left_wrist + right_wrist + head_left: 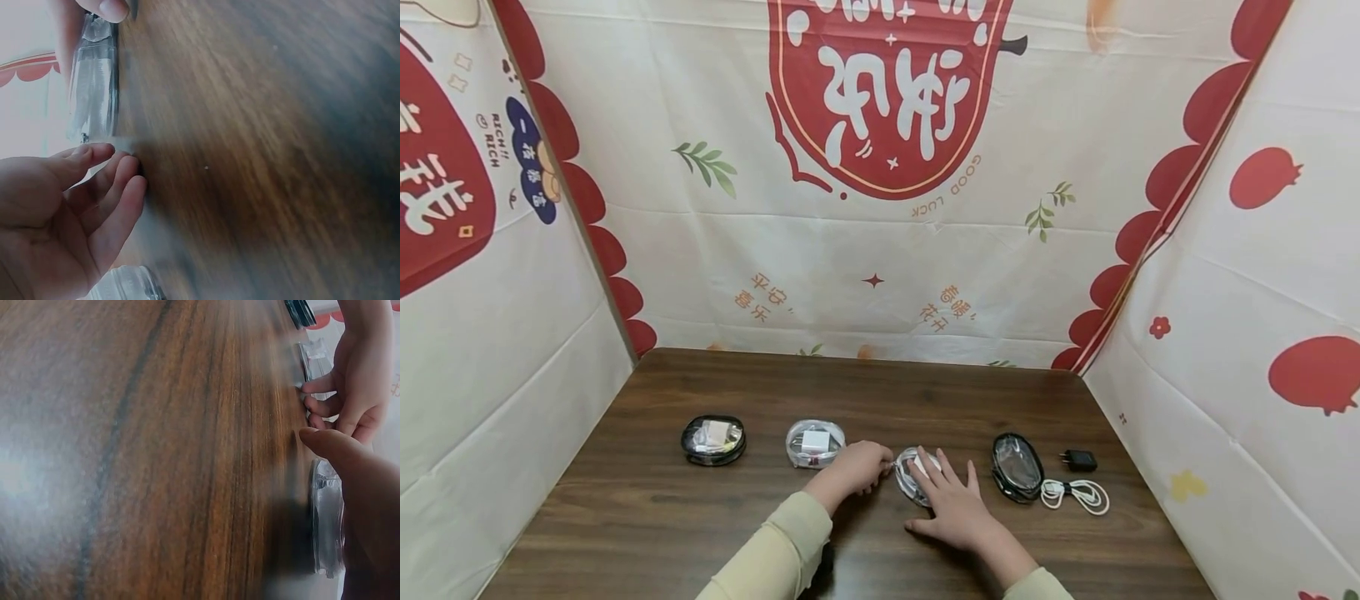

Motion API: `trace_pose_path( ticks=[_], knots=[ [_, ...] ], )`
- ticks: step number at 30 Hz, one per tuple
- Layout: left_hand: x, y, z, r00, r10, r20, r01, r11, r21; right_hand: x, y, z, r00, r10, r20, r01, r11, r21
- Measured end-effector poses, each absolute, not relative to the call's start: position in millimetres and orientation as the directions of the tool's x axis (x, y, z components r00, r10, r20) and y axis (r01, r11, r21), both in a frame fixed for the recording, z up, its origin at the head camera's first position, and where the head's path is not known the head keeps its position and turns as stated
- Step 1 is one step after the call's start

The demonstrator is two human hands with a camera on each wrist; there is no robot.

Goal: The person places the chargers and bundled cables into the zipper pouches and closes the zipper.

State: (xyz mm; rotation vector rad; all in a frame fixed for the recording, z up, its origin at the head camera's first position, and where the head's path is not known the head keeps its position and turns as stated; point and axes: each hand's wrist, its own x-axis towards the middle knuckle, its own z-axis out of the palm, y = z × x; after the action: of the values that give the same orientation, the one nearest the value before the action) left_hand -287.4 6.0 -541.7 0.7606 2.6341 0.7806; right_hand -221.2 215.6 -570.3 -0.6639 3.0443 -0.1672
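A clear oval zip pouch (902, 482) lies on the table between my hands, with a whitish item inside; in the left wrist view the pouch (94, 94) is seen edge-on. My left hand (859, 467) is at its left end. There the thumb and forefinger pinch its small zipper pull (84, 138). My right hand (955, 504) rests on top of the pouch with fingers spread and fairly straight, hiding its right part. In the right wrist view the right thumb (334, 449) points toward the left hand.
Left of my hands lie another clear pouch (815, 444) holding a white charger and a black-trimmed pouch (713, 440) with contents. On the right are a black-trimmed pouch (1017, 467), a black charger plug (1078, 460) and a bundled white cable (1086, 496). Printed cloth (880, 250) surrounds the table.
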Motion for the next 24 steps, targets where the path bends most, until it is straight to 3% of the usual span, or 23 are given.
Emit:
trace_pose_path(
  ticks=[11, 24],
  knots=[
    [-283, 3, -541, -0.793, 0.593, -0.139, 0.438, 0.713, 0.547, -220, 218, -564, -0.895, -0.446, -0.008, -0.436, 0.879, -0.193],
    [-272, 1, -531, -0.741, 0.646, -0.181, 0.452, 0.680, 0.577, -221, 220, -560, -0.891, -0.452, -0.040, -0.436, 0.877, -0.203]
  ],
)
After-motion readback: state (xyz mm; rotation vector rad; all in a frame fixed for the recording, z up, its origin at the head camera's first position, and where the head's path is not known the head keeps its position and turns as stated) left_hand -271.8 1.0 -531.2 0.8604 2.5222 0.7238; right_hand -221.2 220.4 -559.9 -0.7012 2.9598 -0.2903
